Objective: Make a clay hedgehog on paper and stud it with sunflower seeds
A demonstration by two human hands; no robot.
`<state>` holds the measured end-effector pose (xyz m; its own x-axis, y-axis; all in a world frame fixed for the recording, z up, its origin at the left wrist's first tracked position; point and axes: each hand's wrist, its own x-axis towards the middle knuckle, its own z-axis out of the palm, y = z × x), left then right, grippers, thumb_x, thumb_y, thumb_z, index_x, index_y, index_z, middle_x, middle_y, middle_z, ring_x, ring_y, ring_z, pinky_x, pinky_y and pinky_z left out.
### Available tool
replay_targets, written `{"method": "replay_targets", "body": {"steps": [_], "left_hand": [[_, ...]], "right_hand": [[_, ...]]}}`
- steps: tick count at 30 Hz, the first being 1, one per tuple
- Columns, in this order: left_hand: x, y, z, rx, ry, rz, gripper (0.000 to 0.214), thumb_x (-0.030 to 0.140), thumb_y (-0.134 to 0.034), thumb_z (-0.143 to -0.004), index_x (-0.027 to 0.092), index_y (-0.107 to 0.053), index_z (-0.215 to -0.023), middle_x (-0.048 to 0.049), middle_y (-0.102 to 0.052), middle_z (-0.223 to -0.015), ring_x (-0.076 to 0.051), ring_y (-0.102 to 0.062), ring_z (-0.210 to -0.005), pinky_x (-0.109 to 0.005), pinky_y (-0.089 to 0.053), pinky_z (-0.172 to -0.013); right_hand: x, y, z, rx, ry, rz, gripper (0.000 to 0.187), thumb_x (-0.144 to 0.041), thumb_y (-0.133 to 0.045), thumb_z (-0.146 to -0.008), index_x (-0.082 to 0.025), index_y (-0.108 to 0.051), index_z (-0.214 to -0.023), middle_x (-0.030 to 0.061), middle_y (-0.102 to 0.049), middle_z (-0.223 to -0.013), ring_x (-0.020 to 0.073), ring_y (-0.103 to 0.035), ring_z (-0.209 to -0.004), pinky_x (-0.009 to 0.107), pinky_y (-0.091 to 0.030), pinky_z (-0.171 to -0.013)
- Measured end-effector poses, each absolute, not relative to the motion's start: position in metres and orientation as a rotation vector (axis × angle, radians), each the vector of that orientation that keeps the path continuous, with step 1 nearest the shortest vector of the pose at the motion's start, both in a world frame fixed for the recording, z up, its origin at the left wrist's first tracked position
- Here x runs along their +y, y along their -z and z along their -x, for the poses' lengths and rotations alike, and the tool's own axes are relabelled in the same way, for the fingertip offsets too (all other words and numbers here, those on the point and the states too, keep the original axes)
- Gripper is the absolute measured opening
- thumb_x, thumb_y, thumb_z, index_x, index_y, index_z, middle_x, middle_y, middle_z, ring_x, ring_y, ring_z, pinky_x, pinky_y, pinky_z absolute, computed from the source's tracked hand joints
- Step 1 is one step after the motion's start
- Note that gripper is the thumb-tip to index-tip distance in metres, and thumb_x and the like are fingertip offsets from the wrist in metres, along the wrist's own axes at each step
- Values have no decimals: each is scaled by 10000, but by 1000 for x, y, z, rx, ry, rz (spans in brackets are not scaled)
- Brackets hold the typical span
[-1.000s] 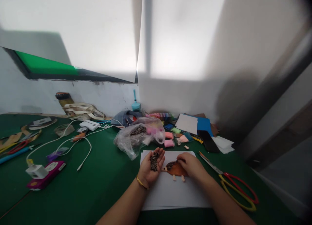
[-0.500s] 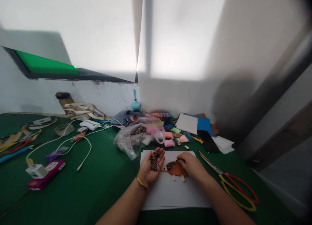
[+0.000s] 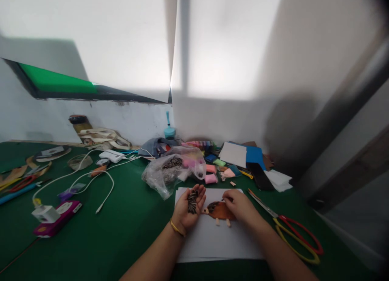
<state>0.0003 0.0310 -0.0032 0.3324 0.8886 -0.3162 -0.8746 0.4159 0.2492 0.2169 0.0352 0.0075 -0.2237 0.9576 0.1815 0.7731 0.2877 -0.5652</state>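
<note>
My left hand (image 3: 186, 216) is palm up and cupped, with a heap of dark striped sunflower seeds (image 3: 192, 202) lying in it. My right hand (image 3: 243, 206) pinches a small dark piece, apparently a sunflower seed (image 3: 223, 199), above the figure's upper edge. Beneath those fingers lies a flat brown clay hedgehog (image 3: 223, 211) with a pale nose, a dark eye and two pale legs. Seeds cover the front of its back; my right hand hides its rear. The hedgehog rests on white paper (image 3: 212, 244).
Large scissors (image 3: 282, 218) lie right of the paper. Behind it are a plastic bag (image 3: 170, 171) of seeds, pink clay packs (image 3: 210, 179) and a dark phone (image 3: 259, 176). To the left are a white cable (image 3: 113, 183) and a magenta power strip (image 3: 59, 218) on the green tabletop (image 3: 121, 232).
My right hand has shifted slightly back and up from the hedgehog's back, and the dark piece at its fingertips shows. My left hand has stayed still.
</note>
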Motion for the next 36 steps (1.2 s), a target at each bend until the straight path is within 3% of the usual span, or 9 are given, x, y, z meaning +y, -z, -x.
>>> {"method": "replay_targets", "body": {"steps": [11, 27, 36], "left_hand": [[30, -1, -1, 456, -1151, -26, 226, 248, -468, -874, 109, -612, -979, -133, -643, -1079, -238, -534, -1135, -356, -486, -901], [31, 3, 0, 443, -1152, -44, 235, 252, -453, -882, 111, -612, -984, -133, -637, -1092, -237, -534, -1135, -363, -487, -901], [31, 2, -1, 469, -1157, -34, 244, 256, -445, -884, 112, -611, -990, -140, -638, -1087, -239, -554, -1110, -366, -501, -877]], "right_hand": [[39, -4, -225, -1914, -790, 1598, 269, -263, -471, -750, -175, -676, -901, 63, -693, -956, 209, -615, -899, 306, -448, -807], [39, 6, -214, -2040, -580, 1604, 203, -227, -469, -763, -195, -665, -803, 35, -675, -867, 177, -580, -838, 263, -401, -742], [33, -5, -213, -2159, -469, 1636, 228, -225, -472, -792, -207, -678, -888, 45, -664, -942, 190, -562, -907, 270, -386, -797]]}}
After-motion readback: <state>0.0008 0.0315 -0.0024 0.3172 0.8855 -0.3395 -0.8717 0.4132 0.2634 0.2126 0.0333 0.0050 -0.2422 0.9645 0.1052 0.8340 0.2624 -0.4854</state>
